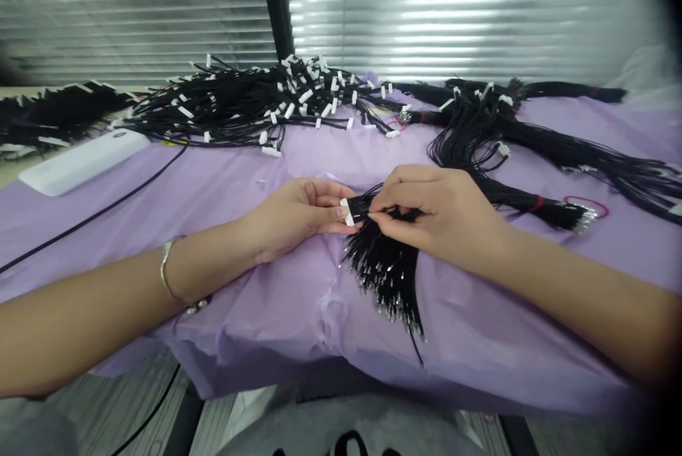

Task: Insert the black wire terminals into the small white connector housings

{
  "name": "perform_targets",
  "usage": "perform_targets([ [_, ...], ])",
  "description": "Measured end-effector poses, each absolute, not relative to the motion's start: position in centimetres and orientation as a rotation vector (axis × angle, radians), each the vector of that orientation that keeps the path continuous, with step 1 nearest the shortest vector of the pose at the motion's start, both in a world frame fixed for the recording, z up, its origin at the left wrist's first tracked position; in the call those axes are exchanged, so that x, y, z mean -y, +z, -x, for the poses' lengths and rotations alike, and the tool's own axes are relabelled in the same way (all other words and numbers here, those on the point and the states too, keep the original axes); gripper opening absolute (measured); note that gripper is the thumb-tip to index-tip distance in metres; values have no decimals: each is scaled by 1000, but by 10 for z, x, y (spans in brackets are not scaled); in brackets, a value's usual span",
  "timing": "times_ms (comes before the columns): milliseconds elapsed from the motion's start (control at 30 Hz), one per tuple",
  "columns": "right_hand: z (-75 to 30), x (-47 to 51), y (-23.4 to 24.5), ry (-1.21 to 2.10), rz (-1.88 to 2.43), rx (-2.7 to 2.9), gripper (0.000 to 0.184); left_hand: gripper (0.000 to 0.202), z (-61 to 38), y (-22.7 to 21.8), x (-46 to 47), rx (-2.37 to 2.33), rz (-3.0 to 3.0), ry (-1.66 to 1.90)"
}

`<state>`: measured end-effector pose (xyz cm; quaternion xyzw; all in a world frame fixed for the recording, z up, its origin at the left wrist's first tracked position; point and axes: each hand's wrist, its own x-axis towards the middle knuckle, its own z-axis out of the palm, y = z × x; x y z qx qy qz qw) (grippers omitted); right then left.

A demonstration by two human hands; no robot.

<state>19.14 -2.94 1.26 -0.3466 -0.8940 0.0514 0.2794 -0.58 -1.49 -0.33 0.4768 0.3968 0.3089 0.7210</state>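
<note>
My left hand (pixel 298 218) pinches a small white connector (pixel 347 212) between thumb and fingers at the middle of the purple cloth (pixel 224 186). My right hand (pixel 442 211) is closed on thin black wires (pixel 367 209) that run into that connector. Beneath my right hand lies a loose bundle of black wires (pixel 388 271) with bare metal tips fanning toward me. A silver bracelet (pixel 169 275) sits on my left wrist.
A heap of black wires with white connectors (pixel 256 101) lies at the back centre. More black wire bundles (pixel 559 143) lie at the right, one tied with a red band (pixel 537 203). A white flat device (pixel 79 161) with a black cable rests at the left. Window blinds stand behind.
</note>
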Motion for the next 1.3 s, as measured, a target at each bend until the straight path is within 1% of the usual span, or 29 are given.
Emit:
perform_targets([
  [333,-191,31,15,90,890,2466,14,20,3,-1,16,-909,-1042,682],
  [467,-190,42,20,-223,869,2461,18,17,3,0,17,-896,-1055,692],
  [533,-187,48,21,-299,926,2446,19,18,3,-1,17,-884,-1058,711],
  [767,-178,47,12,-204,1031,2431,18,25,3,-1,19,-912,-1074,700],
  [867,-178,44,9,-164,1062,2428,20,24,2,0,19,-922,-1090,692],
  [967,-179,42,8,-96,1082,2415,16,24,2,0,19,-918,-1099,678],
  [1300,-182,32,10,71,1015,2419,13,25,2,-1,18,-930,-1090,673],
])
